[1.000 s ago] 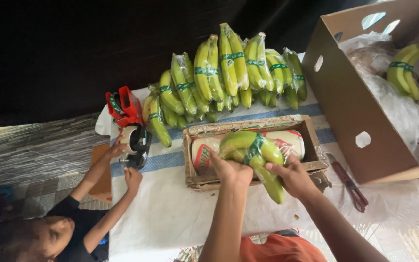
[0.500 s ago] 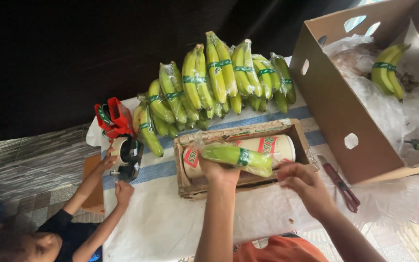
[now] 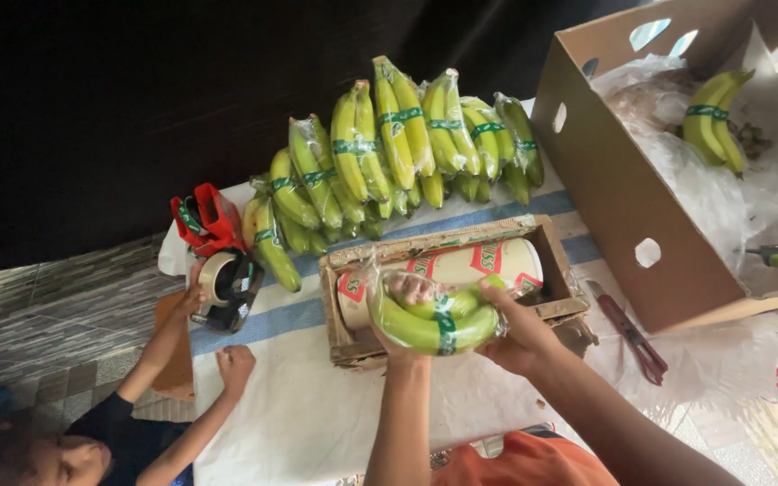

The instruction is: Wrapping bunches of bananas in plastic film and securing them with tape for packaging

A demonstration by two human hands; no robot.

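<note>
Two hands now clamp one bunch of green bananas (image 3: 429,326) low against the near edge of the wooden tray (image 3: 551,247), where half a second ago it was held higher over the film roll (image 3: 461,270) with only the left hand on it. Largest first: the cardboard box (image 3: 628,202) at right holds another banded bunch on plastic; a row of wrapped bunches (image 3: 389,166) lies along the far side of the table (image 3: 299,414). Clear film now covers the held bunch, so the wrapping looks well along. Left hand (image 3: 389,337) grips the bunch's left end, fingers clenched on it; right hand (image 3: 520,333) has closed over the right end. Beside them, another person's hand touches a tape dispenser (image 3: 227,283).
</note>
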